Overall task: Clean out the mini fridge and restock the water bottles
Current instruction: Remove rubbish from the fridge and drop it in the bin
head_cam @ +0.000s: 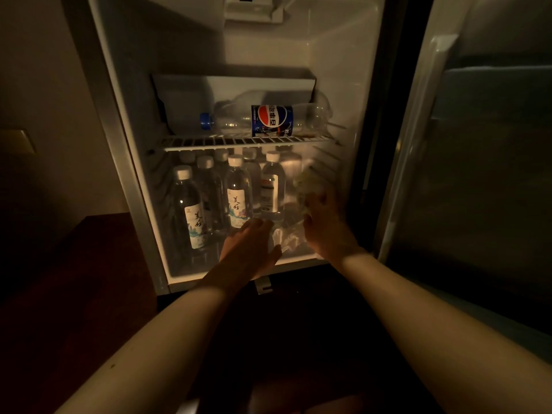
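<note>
White fridge [125,94] stood open, upright water bottles [239,192] filling its lower floor. Crumpled plastic [288,239] lay low between both hands, just beside each; left hand [251,249] spread flat, right hand [324,225] blurred, grip unclear.

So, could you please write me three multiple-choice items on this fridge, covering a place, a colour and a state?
1. Where is the Pepsi bottle?
A. on the wire shelf
B. on the fridge floor
C. in the door

2. What colour is its cap?
A. white
B. blue
C. red

3. How does the Pepsi bottle sit?
A. upright
B. upside down
C. on its side

Answers: 1 A, it rests on the shelf above the water bottles. 2 B, the cap is blue. 3 C, its cap points left.
</note>
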A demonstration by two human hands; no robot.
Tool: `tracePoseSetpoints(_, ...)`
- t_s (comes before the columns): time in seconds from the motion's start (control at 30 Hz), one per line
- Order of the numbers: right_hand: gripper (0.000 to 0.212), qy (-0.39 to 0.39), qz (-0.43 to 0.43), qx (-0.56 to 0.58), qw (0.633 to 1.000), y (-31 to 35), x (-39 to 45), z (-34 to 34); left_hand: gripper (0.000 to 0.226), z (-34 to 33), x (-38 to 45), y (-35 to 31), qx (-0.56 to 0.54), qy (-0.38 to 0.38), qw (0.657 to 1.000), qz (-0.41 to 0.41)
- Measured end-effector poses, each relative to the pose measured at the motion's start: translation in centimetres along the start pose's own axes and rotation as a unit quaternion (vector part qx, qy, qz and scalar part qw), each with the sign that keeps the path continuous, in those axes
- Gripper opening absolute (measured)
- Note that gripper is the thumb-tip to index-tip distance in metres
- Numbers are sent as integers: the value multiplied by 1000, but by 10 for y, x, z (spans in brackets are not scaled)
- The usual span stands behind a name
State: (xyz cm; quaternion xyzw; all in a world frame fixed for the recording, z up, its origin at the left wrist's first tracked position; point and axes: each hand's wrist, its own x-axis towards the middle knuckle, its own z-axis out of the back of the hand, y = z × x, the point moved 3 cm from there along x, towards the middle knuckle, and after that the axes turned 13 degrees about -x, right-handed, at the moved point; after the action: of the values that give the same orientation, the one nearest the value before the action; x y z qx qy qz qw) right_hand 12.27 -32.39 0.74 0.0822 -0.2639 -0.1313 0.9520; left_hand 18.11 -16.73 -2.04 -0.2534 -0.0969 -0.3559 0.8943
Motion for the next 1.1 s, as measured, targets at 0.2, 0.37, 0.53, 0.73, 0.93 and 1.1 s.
tracePoseSetpoints(0.2, 40, 34, 21, -7, 999, 2, -15, 28, 66, -29, 12, -19, 13, 79, 996, -35)
tracePoseSetpoints(0.37, 53, 69, 24, -28, 997, 3, -20, 31, 71, -46, 11, -26, 34, 117, 991, -50)
tracePoseSetpoints(0.53, 39, 49, 31, -44, 997, 3, -20, 28, 69, -44, 3, -22, 62, 104, 990, -74)
tracePoseSetpoints(0.73, 36, 50, 21, -54, 997, 2, -17, 30, 53, -42, -6, -14, 67, 106, 988, -86)
tracePoseSetpoints(0.93, 32, 56, 27, -37, 997, 1, -22, 27, 52, -31, -15, -13, 53, 73, 991, -102)
tracePoseSetpoints(1.1, 33, 40, 37, -71, 996, -1, -33, 25, 53, -14, -28, -10, 50, 51, 992, -104)
